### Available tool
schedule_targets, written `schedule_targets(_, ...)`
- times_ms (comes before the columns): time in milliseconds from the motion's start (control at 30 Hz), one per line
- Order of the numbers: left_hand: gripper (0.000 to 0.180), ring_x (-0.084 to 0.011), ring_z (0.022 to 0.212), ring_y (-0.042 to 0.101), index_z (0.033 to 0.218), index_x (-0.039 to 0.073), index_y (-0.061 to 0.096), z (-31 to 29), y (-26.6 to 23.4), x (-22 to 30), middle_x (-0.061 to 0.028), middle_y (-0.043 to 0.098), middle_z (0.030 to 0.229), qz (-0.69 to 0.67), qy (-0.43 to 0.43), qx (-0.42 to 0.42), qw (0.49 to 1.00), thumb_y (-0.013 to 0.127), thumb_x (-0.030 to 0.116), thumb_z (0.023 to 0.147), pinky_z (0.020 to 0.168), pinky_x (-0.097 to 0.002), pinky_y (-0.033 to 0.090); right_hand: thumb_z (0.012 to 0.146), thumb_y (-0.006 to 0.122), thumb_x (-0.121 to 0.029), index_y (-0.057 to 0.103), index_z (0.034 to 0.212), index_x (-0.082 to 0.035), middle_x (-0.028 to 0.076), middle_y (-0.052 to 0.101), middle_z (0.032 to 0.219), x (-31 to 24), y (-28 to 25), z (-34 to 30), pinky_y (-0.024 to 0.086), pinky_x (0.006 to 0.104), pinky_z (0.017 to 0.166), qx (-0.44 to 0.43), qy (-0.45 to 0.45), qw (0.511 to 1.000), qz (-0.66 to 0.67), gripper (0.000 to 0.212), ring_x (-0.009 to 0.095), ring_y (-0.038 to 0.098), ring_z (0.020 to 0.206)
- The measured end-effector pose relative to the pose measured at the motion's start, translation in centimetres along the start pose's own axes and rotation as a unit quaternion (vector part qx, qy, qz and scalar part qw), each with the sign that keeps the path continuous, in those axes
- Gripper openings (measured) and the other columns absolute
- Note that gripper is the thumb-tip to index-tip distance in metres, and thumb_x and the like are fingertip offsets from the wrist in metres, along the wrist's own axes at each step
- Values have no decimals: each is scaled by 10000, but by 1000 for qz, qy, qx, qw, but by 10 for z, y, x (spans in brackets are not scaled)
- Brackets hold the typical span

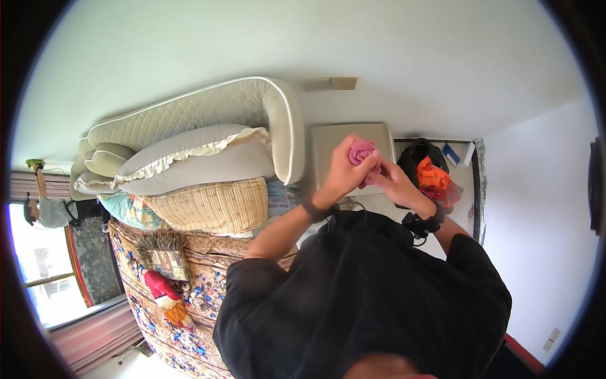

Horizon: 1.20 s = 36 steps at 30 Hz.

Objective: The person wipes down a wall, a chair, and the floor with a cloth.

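A bunched-up pink cloth [362, 151] is squeezed between my two hands, in front of my chest. My left hand [343, 167] wraps around its left side, with the fingers closed. From the right, my right hand [396, 180] grips the lower part of the same cloth, and its fingers are partly hidden. Behind and below the hands is the pale top of a bedside cabinet [325, 140] against the wall. Dark bands are around both wrists.
To the left stands a bed with a padded headboard [189, 114], grey pillow [202, 164], striped pillow [211, 205] and patterned bedspread [208, 303]. Right of the cabinet sits a black bag with orange plastic [433, 175]. Another person [53, 213] reaches up near the window at far left.
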State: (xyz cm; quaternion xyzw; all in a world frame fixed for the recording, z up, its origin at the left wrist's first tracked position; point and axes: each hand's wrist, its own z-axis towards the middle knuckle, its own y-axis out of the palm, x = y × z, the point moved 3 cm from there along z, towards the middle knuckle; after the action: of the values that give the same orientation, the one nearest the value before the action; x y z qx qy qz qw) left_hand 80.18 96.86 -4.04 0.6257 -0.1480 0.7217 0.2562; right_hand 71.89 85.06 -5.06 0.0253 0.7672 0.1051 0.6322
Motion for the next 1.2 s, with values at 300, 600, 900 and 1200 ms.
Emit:
schedule_targets(300,609,-356,1216,452,1280,49,445,-30,-78,4,-202,436,1282,200,171,-92,960,643,-3,706,970,-408,450,826,665,-40,532,973,15,58,613,834,9,37,66,505,279,685,125,-25,983,-135,205,115,606,789)
schedule_targets(600,541,-296,995,604,1199,112,612,-55,-172,-8,-79,596,1175,404,121,-30,906,721,27,676,806,-379,516,709,714,12,535,977,-24,89,517,883,25,108,96,495,367,755,121,-146,893,-409,325,257,591,785)
schedule_targets(900,414,-268,799,619,1105,127,652,-5,-184,-7,-72,610,951,395,99,-6,913,716,55,703,651,-372,513,781,646,3,561,1039,-34,137,551,1035,14,102,134,491,386,788,198,-204,867,-410,274,310,573,941)
schedule_targets(1200,289,-295,743,612,1025,102,657,42,-186,-10,-93,575,850,427,66,-28,902,718,138,745,617,-395,502,780,706,-105,582,942,-24,106,579,826,6,76,170,476,361,699,185,-173,886,-388,219,280,590,793)
